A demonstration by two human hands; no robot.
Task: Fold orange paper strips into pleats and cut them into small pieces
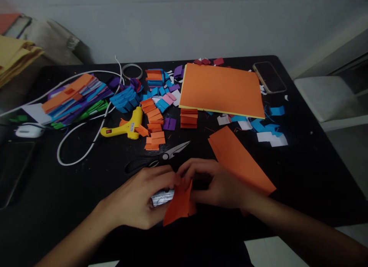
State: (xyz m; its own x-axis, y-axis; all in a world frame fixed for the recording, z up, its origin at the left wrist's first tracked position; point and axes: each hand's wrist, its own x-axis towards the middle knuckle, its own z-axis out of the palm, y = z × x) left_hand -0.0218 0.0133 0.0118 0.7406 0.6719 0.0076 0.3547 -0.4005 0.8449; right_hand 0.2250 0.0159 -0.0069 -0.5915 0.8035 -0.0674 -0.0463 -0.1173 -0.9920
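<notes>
A piece of orange paper (178,206), bent upward along a fold, is between my two hands near the front of the black table. My left hand (143,196) pinches its upper left edge between thumb and fingers. From the other side, my right hand (214,182) grips the same paper near the fold, its fingertips partly hidden. Just beyond my hands lie scissors (165,156) with black handles, blades pointing right. A larger folded orange sheet (241,159) rests by my right hand, partly under the forearm.
A yellow glue gun (133,125) lies at left centre, among small folded paper pieces (155,115). A white cable (94,142) loops across the left side. Orange and yellow sheets (222,90) are stacked at the back. A phone (268,77) lies at the back right.
</notes>
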